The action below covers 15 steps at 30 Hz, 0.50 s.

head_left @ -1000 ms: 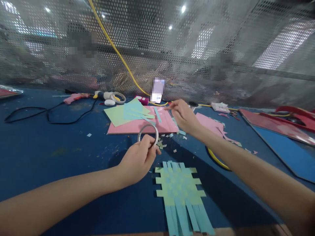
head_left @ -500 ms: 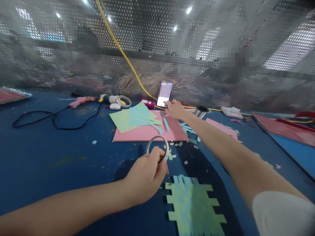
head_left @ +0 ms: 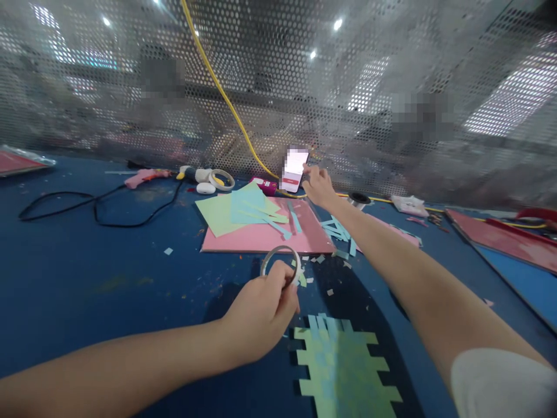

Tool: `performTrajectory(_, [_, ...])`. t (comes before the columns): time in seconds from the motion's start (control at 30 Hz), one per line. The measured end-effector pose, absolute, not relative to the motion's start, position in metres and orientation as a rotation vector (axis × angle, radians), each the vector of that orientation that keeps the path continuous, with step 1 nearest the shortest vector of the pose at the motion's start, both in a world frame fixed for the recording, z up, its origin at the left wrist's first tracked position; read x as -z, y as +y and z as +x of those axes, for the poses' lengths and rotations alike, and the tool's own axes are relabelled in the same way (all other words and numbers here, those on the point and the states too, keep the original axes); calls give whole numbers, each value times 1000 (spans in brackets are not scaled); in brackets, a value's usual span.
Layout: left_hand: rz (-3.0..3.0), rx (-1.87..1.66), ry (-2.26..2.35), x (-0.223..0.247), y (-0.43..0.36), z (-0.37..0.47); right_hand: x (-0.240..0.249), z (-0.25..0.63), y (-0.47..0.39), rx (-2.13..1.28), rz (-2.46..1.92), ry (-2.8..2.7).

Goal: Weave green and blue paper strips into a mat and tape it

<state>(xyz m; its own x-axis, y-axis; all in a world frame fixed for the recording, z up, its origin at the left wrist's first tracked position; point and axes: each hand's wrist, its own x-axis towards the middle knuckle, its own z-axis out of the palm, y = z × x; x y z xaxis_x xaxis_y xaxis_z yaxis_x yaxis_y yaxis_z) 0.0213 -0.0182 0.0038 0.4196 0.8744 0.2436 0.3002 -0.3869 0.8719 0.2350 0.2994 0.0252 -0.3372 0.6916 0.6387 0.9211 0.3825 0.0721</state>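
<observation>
Tape ring (head_left: 281,262): thin, nearly spent, held upright above the blue table (head_left: 87,278), in front of the pink sheet (head_left: 261,235) and above the paper scraps.

Head view. Left hand (head_left: 261,316) pinches the ring's lower edge, thumb and fingers closed on it. Right hand (head_left: 317,186) is stretched far forward, fingertips at the lit phone (head_left: 295,168) that leans against the perforated screen; whether they touch the glass or hover just off it cannot be told. Fingers loosely bent, holding nothing.

Woven mat (head_left: 343,371) of green and light-blue strips lies flat on the table, just below and right of the left hand, partly in the right arm's shadow.

Green and blue sheets (head_left: 237,209) lie stacked on the pink sheet's far left corner; loose blue strips (head_left: 337,229) lie under the right forearm.

Far left: glue gun (head_left: 145,176) with black cord, second tape roll (head_left: 221,179). Yellow cable (head_left: 226,98) runs up the screen. Small metal cup (head_left: 359,200) sits right of the right wrist.
</observation>
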Motion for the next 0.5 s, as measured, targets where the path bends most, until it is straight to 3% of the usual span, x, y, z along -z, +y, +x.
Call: performTrajectory(0.5, [1891, -875, 1045, -5, -18, 21, -38, 226, 316, 507, -1400, -2058])
